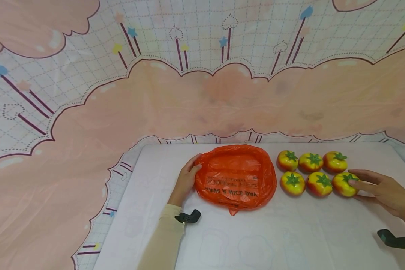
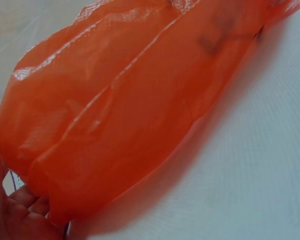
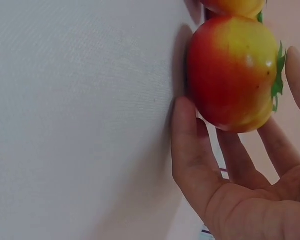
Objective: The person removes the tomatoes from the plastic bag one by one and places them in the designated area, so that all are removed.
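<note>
An orange-red plastic bag [image 1: 234, 165] with printed lettering lies spread wide on the table, its rim rolled outward. At its left side my left hand [image 1: 188, 178] grips the edge; the left wrist view shows curled fingers [image 2: 27, 212] against the plastic bag [image 2: 105, 115]. To the right of the bag, several yellow-and-red tomatoes with green star-shaped tops sit in two rows. My right hand [image 1: 379, 189] reaches around the front-right tomato [image 1: 345, 184]. Seen from the right wrist, its fingers [image 3: 187, 145] spread under and beside that tomato [image 3: 235, 75], with the thumb near the green top.
The white table [image 1: 229, 240] stretches toward me in front of the bag. Behind it hangs a patterned peach-and-white cloth [image 1: 222, 101]. Other tomatoes, such as the back-left one [image 1: 287, 161], stand close together beside the bag's right rim.
</note>
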The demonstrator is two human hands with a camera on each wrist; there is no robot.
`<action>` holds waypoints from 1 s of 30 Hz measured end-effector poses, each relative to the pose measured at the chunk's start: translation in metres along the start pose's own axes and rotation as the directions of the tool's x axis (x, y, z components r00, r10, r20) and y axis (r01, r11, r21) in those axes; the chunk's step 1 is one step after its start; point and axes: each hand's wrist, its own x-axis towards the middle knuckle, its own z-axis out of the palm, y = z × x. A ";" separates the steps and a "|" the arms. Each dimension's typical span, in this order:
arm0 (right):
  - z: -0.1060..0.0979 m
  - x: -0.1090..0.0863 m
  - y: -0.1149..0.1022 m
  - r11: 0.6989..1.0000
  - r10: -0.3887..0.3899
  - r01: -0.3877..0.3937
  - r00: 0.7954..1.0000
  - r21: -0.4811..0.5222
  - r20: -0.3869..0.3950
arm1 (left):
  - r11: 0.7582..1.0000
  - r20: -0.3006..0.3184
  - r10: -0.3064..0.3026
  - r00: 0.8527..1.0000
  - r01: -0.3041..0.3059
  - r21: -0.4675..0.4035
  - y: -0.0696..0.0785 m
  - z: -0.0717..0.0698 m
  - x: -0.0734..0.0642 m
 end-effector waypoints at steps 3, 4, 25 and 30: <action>0.000 -0.003 -0.005 1.000 0.002 -0.002 1.000 -0.018 -0.001 | 1.000 -0.003 0.000 1.000 0.000 0.006 0.001 0.000 0.000; 0.000 -0.004 -0.006 1.000 0.003 -0.003 1.000 -0.020 -0.002 | 1.000 -0.005 0.000 1.000 0.000 0.008 0.001 0.000 -0.001; -0.004 -0.022 -0.033 0.967 -0.039 -0.013 0.979 -0.255 -0.199 | 0.998 -0.015 0.019 1.000 -0.018 0.066 0.010 -0.003 -0.006; 0.008 -0.028 -0.054 0.922 -0.142 0.019 0.945 -0.386 -0.294 | 0.986 -0.051 0.080 0.995 -0.071 0.153 0.025 -0.010 -0.010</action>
